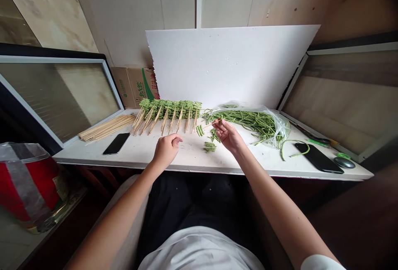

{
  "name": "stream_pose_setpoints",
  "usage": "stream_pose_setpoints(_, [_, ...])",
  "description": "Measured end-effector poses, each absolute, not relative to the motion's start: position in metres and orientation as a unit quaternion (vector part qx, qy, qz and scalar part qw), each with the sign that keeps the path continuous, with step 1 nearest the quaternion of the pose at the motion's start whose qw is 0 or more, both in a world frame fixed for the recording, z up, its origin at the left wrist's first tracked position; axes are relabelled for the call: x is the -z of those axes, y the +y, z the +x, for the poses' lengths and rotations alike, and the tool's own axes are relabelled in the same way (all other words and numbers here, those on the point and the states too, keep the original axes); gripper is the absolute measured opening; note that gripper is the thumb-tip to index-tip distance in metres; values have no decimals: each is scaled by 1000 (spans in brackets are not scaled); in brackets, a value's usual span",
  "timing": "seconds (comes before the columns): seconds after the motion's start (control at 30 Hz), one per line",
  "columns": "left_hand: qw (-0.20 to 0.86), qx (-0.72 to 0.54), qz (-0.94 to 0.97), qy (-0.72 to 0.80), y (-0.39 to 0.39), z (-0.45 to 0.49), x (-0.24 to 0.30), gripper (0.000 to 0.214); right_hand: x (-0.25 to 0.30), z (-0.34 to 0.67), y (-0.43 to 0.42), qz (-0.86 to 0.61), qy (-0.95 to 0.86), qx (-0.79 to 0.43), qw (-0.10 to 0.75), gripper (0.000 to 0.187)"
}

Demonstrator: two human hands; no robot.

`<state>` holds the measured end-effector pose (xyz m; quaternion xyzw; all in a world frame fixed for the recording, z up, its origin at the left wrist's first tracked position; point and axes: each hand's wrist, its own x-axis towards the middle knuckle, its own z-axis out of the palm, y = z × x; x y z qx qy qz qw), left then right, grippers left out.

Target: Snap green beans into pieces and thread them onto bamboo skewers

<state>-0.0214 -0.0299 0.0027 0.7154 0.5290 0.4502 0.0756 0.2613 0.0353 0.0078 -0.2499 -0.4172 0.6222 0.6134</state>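
Observation:
My right hand [228,134] is raised over the white table [186,158], palm up, fingers pinched on a thin bamboo skewer [212,124] with a green bean piece at its tip. My left hand [167,148] hovers above the table with fingers curled loosely; nothing shows in it. Short cut bean pieces [210,146] lie between the hands. A row of finished bean skewers [169,110] lies at the back. Long green beans [251,120] spill from a clear plastic bag [276,122] on the right.
A pile of bare bamboo skewers [105,128] and a black phone [116,143] lie at the left. Another black phone [319,157], scissors [314,139] and a small round object [343,162] sit at the right. A white board [230,62] leans behind; a red bag [27,183] stands lower left.

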Motion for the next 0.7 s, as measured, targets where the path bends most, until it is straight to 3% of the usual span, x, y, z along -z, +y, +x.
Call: stream_pose_setpoints(0.7, [39,-429,724,539,-23,-33,4,25,-12,270,34,-309,-504,-545,595,28])
